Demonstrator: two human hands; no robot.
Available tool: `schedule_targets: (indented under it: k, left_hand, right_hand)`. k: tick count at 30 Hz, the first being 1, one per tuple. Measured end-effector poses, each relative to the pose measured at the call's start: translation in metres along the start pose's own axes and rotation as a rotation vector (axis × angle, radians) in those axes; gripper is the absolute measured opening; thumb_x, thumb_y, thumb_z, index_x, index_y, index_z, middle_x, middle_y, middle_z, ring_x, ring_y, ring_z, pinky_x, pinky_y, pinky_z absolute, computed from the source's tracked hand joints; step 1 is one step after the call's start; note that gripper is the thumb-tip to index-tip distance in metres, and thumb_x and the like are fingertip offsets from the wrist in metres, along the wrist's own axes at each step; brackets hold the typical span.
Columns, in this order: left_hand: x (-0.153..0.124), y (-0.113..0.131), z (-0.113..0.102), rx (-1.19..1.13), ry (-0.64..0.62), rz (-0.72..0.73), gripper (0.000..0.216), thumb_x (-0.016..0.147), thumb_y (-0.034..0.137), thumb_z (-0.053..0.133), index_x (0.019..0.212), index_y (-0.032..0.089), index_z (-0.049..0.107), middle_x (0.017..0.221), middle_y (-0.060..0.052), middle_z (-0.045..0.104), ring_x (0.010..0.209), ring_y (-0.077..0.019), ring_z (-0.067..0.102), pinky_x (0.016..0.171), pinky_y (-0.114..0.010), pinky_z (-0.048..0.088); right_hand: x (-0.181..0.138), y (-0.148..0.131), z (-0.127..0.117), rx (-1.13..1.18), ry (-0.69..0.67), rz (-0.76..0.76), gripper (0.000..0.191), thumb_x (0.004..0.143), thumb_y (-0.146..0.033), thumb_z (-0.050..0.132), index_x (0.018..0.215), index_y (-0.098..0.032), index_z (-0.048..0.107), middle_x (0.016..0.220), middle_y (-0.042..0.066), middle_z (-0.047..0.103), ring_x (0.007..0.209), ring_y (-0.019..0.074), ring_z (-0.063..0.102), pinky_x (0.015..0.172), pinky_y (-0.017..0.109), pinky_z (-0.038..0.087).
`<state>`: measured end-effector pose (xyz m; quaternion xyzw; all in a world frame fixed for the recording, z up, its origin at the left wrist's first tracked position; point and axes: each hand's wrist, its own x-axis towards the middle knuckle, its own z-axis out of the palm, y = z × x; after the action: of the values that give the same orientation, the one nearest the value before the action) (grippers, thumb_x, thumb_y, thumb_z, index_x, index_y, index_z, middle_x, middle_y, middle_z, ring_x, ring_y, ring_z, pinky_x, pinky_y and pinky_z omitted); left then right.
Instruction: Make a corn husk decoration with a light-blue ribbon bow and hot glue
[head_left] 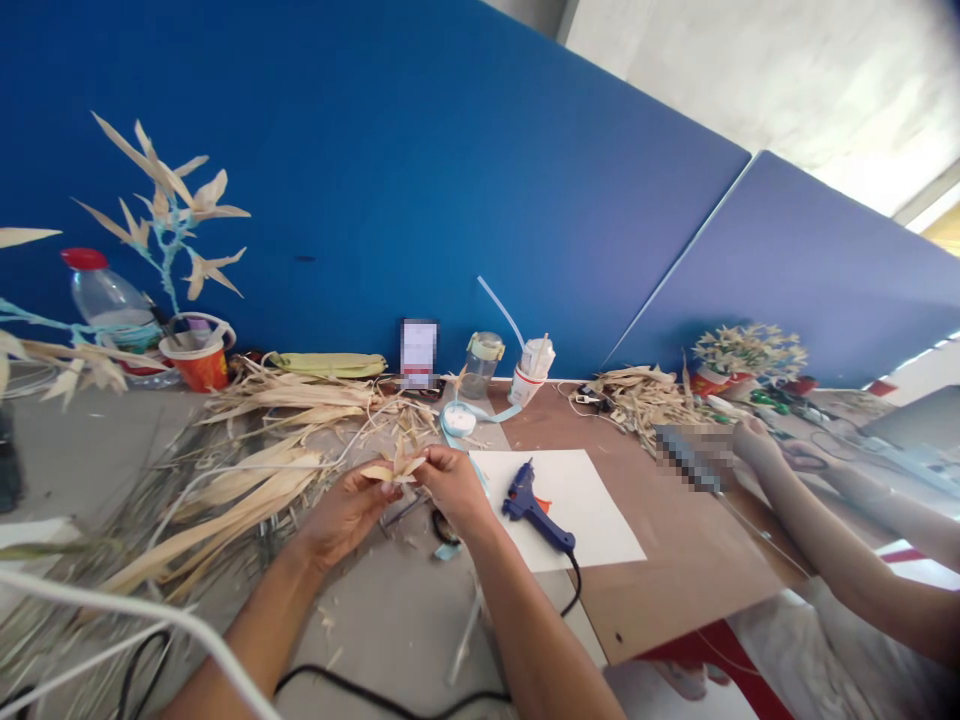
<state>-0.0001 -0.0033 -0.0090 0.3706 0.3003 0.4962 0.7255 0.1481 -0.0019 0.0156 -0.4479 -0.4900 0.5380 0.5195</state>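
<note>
Between my two hands is a small corn-husk flower [401,466] with pale pointed petals. My left hand [349,515] pinches it from the left and below. On its right side, the fingers of my right hand [454,485] are closed on the petals. Just beyond my hands sits a roll of light blue tape [459,418], its loose end trailing to the right. A blue glue gun [536,508] lies on a white sheet [600,520] to the right of my right forearm. Dry corn husks [247,500] are heaped to the left of my left hand.
A husk-flower branch stands in a red cup [196,355] beside a plastic bottle [112,300]. At the back are a phone [418,352], a jar [480,368] and a paper cup [529,380]. A black cable [390,705] crosses the front. Another person's arm [817,520] reaches in at right.
</note>
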Motion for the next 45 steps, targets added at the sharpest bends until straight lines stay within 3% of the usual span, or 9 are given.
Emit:
schedule_targets:
  k: [7,12,26,32,38,42,45]
  left_hand:
    - [-0.003,0.004,0.003,0.038,-0.092,0.016,0.017,0.063,0.028,0.083,0.074,0.018,0.075,0.083,-0.006,0.072,0.084,-0.0182,0.065,0.085,-0.030,0.049]
    - [-0.001,0.002,0.001,0.050,-0.068,0.025,0.016,0.063,0.025,0.083,0.076,0.018,0.075,0.078,-0.004,0.069,0.082,-0.0174,0.063,0.081,-0.029,0.049]
    - [0.000,0.004,0.000,0.051,-0.035,0.044,0.021,0.063,0.026,0.083,0.078,0.016,0.074,0.082,-0.004,0.070,0.082,-0.0181,0.062,0.081,-0.030,0.046]
    - [0.004,-0.001,-0.005,-0.068,0.038,0.070,0.027,0.056,0.018,0.086,0.079,0.015,0.074,0.080,-0.004,0.071,0.075,-0.0151,0.062,0.075,-0.028,0.048]
    - [0.004,0.002,-0.006,-0.102,0.073,0.058,0.031,0.049,0.018,0.089,0.076,0.016,0.073,0.071,0.000,0.070,0.065,-0.0112,0.061,0.068,-0.024,0.048]
    - [0.004,0.003,-0.005,-0.097,0.075,0.037,0.034,0.049,0.021,0.090,0.078,0.017,0.073,0.073,-0.001,0.072,0.068,-0.0114,0.062,0.070,-0.023,0.048]
    - [0.004,0.004,-0.004,-0.102,0.063,0.029,0.036,0.046,0.023,0.090,0.076,0.018,0.072,0.069,0.000,0.071,0.065,-0.0110,0.061,0.068,-0.022,0.047]
  right_hand:
    - [-0.005,-0.020,-0.009,0.060,-0.166,0.041,0.020,0.067,-0.032,0.067,0.055,-0.017,0.065,0.052,-0.002,0.061,0.051,0.0102,0.050,0.058,0.024,0.041]
    - [-0.003,-0.018,-0.010,0.106,-0.107,0.031,0.017,0.065,-0.032,0.071,0.057,-0.018,0.064,0.054,-0.004,0.059,0.050,0.0095,0.048,0.056,0.023,0.039]
    - [-0.004,-0.018,-0.011,0.218,-0.178,0.049,0.026,0.064,-0.040,0.076,0.059,-0.017,0.065,0.054,-0.002,0.057,0.054,0.0092,0.046,0.059,0.024,0.036]
    - [-0.001,-0.015,-0.017,0.171,-0.024,0.031,0.021,0.065,-0.032,0.074,0.080,-0.017,0.071,0.067,-0.001,0.064,0.063,0.0108,0.054,0.067,0.025,0.041]
    - [0.007,-0.016,-0.023,0.015,0.198,-0.036,0.022,0.065,-0.029,0.067,0.083,-0.017,0.066,0.070,-0.003,0.059,0.065,0.0113,0.050,0.069,0.026,0.041]
    - [0.002,-0.029,-0.032,-0.055,0.225,-0.068,0.028,0.064,-0.032,0.068,0.088,-0.017,0.064,0.078,-0.001,0.060,0.071,0.0128,0.052,0.073,0.028,0.042]
    - [-0.008,-0.040,-0.038,-0.121,0.170,-0.041,0.028,0.066,-0.034,0.069,0.088,-0.017,0.066,0.078,0.000,0.062,0.071,0.0131,0.053,0.075,0.029,0.042]
